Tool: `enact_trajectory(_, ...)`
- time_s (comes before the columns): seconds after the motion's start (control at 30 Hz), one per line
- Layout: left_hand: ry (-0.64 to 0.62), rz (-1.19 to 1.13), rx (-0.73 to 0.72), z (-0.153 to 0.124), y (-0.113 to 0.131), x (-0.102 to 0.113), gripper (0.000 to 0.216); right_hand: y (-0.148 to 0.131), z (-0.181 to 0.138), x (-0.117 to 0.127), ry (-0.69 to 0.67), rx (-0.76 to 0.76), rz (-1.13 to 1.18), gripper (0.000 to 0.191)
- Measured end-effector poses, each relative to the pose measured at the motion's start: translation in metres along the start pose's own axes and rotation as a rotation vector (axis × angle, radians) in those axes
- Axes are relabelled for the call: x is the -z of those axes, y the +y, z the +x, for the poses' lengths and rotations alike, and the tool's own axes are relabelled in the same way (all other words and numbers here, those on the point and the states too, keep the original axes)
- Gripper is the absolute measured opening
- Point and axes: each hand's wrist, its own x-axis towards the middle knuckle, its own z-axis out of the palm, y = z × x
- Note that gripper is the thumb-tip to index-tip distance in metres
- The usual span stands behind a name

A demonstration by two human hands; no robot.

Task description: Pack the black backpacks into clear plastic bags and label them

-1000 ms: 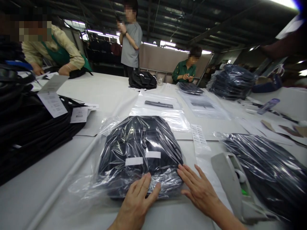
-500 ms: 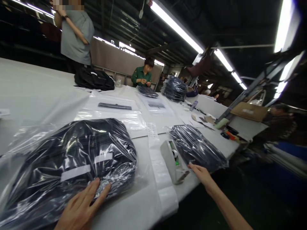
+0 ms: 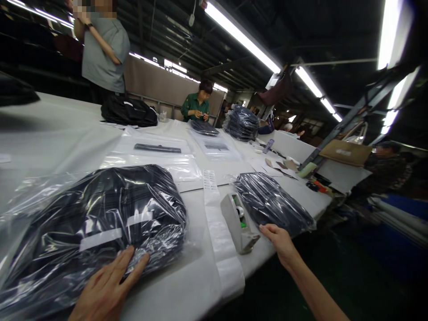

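Observation:
A dark bag in a clear plastic sleeve (image 3: pixel 150 187) lies on the table in front of me, with white strips across it. My left hand (image 3: pixel 105 278) rests on the plastic with fingers spread. By the front end of a grey tape dispenser (image 3: pixel 230 220) with a green core is my right hand (image 3: pixel 279 243). Its thumb and fingers are pinched together; whatever is between them is too small to make out. Just beyond that hand lies a second plastic-wrapped dark bag (image 3: pixel 267 200). A strip of white labels (image 3: pixel 219 236) runs between the first bag and the dispenser.
Flat clear plastic bags (image 3: pixel 154 162) lie further up the white table. A stack of wrapped bags (image 3: pixel 242 122) and a black bag (image 3: pixel 129 111) stand at the far side. One co-worker (image 3: pixel 197 107) in green handles something; another (image 3: pixel 105 49) in grey stands at left.
My right fingers have curled in more at the dispenser's end. The left hand stays on the wrapped bag. A dark object has come into view at the far left edge.

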Motion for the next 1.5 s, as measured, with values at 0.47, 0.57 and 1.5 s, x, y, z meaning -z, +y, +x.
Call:
enact_trajectory(0.47,-0.032,-0.014,0.049,0.006,0.010,0.020,0.070,0.090,-0.051,-0.011,-0.013,-0.285,-0.074,0.041)
enact_trajectory(0.57,-0.042,-0.046,0.074,0.008,0.015,0.026,0.066,0.083,-0.047,-0.009,-0.119,-0.196,-0.305,0.045)
enact_trajectory(1.5,0.035,-0.147,0.120,0.007,0.020,0.027,0.038,-0.208,-0.014,-0.279,-1.035,1.234,-0.890,0.036)
